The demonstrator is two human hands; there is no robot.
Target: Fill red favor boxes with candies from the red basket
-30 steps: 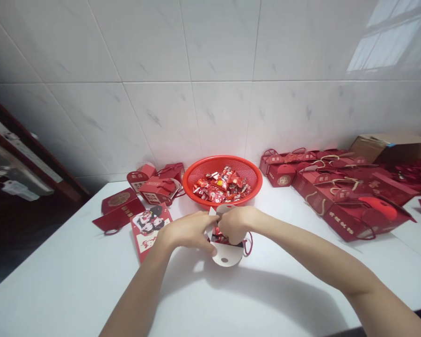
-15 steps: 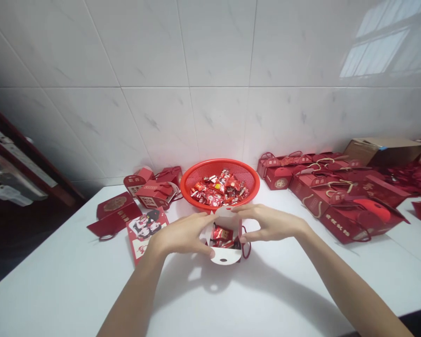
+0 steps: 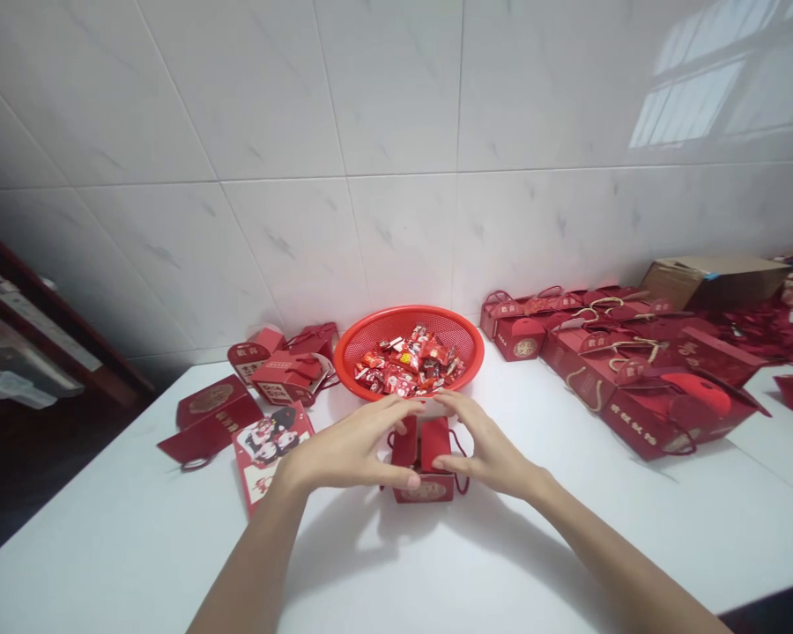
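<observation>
Between my hands stands a small red candy box point(image 3: 424, 489) on the white table, its two red side flaps folded inward over the top, with a narrow gap between them. My left hand point(image 3: 357, 446) is curved round the box's left side, thumb at the front edge and fingers at the back. On the other side my right hand point(image 3: 489, 449) has its thumb on the right flap and its fingers at the back flap. Dark red cord handles show at both sides. Just behind is a red plastic basket point(image 3: 347, 348) holding wrapped candies point(image 3: 413, 361).
At left lie red gift boxes point(image 3: 284, 374), a flat dark red box point(image 3: 215, 409) and a card with cartoon figures point(image 3: 270, 445). Rows of red boxes with cord handles point(image 3: 641, 396) and a cardboard box point(image 3: 714, 280) stand at right. A tiled wall point(image 3: 396, 238) borders the back.
The box's side flaps have folded inward, covering the candies that showed inside. The white front flap no longer lies outward toward me. My hands have stayed around the box.
</observation>
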